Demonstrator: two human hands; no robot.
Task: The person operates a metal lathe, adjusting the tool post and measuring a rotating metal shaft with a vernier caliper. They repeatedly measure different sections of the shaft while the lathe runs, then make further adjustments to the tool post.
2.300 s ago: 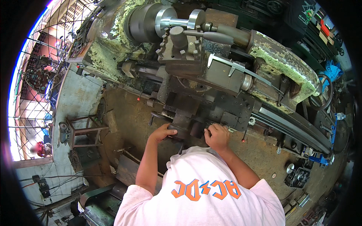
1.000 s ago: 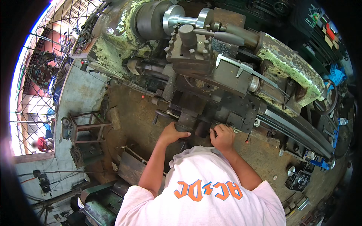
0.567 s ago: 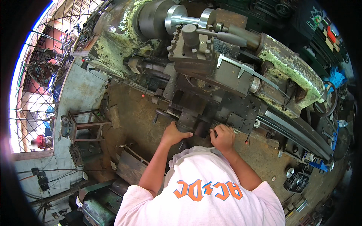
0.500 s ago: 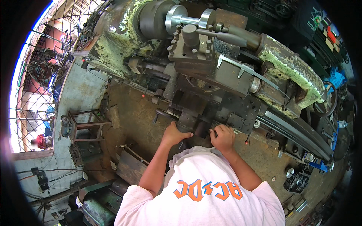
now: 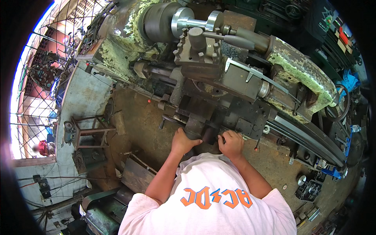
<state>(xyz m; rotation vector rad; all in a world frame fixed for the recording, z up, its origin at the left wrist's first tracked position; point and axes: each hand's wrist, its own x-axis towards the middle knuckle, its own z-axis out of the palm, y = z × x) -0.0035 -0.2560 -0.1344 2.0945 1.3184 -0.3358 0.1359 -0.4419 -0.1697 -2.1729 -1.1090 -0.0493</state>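
At the near end of the lathe's cross slide (image 5: 196,122), my left hand (image 5: 183,141) has its thumb stretched right toward a dark round drum (image 5: 210,135). Its other fingers bend down out of sight around something hidden. On the drum's right side, my right hand (image 5: 232,144) is closed, fingers curled over a part that it covers. Beyond them stands the square tool post (image 5: 199,55) with its lever (image 5: 235,40). A shiny spool-shaped metal workpiece (image 5: 197,24) sits between the chuck (image 5: 158,21) and the tailstock (image 5: 301,68). A caliper (image 5: 250,70) lies on the top slide.
A lever crank (image 5: 162,123) juts out left of my left hand. A red-tipped lever (image 5: 256,148) hangs right of my right hand. A metal-framed stool (image 5: 93,132) and a wooden box (image 5: 138,172) stand at left. Green machinery (image 5: 100,215) is at lower left, a black tray (image 5: 309,189) at right.
My left hand has shifted slightly to the right, its thumb a little nearer the drum. My right hand stays in nearly the same place. The workpiece and caliper look unmoved.
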